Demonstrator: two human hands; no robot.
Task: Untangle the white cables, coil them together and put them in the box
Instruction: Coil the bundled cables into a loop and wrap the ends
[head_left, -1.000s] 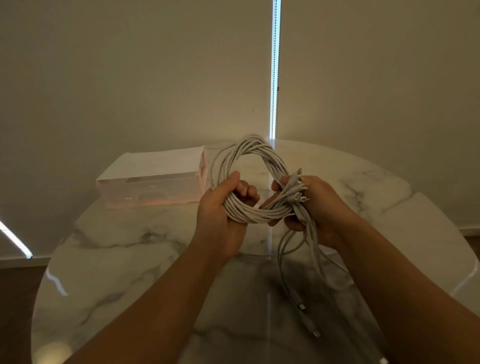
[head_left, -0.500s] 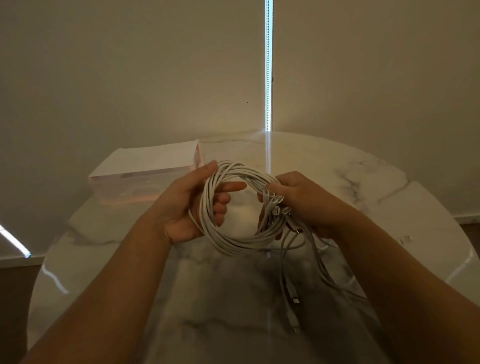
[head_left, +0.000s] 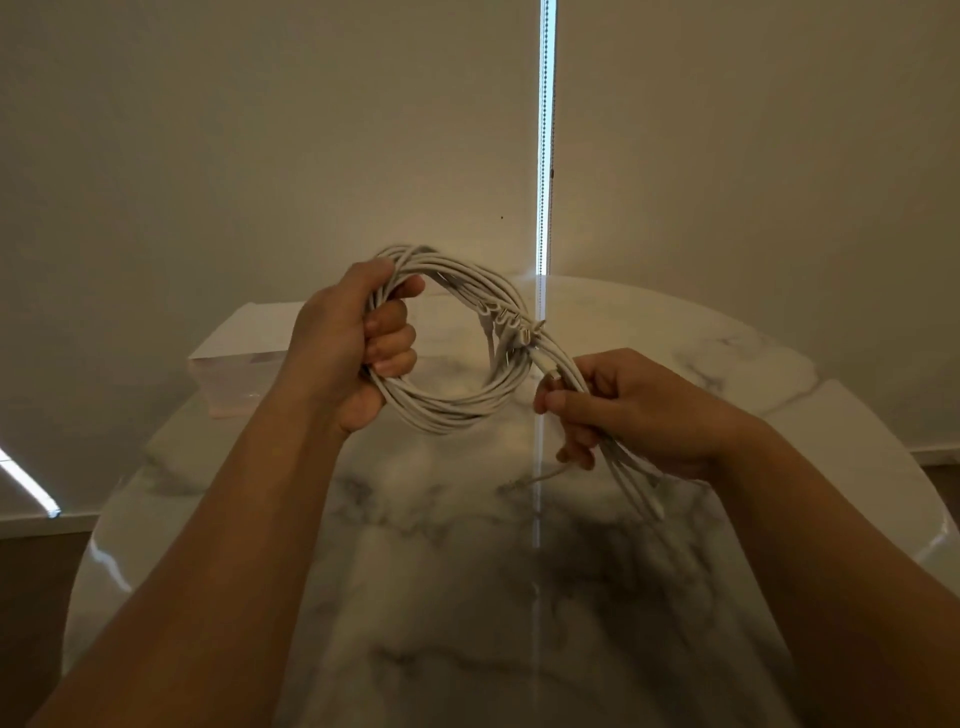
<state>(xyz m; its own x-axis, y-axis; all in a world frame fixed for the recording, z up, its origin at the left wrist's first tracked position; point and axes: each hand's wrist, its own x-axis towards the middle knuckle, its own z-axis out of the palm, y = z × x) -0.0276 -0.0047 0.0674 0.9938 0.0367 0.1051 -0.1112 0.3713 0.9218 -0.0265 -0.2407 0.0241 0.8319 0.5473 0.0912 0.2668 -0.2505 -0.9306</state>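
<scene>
Both hands are holding the white cables (head_left: 447, 413) up in the air above the marble surface (head_left: 467, 597), where they are forming one round coil of many strands. The left hand (head_left: 348, 348) is gripping the coil at its 9 o'clock side, its fingers curling round the bundle and showing inside the ring. At about 2 o'clock on the ring a cluster of plugs (head_left: 511, 330) is sticking out, and from there the loose tails (head_left: 631, 483) are running away toward 5 o'clock. The right hand (head_left: 644, 410) is closing around those tails just beside the coil, its fingers curling round the strands. The ends are hanging below the hand, near the surface, though whether they are touching it is not clear. The box (head_left: 228, 364), pale and translucent with a white top, is sitting at the 10 o'clock edge of the surface, partly hidden behind the left forearm and apart from the cables. Beyond the surface, a bright strip of light (head_left: 545, 130) is showing at 12 o'clock between two drawn blinds (head_left: 260, 130).
</scene>
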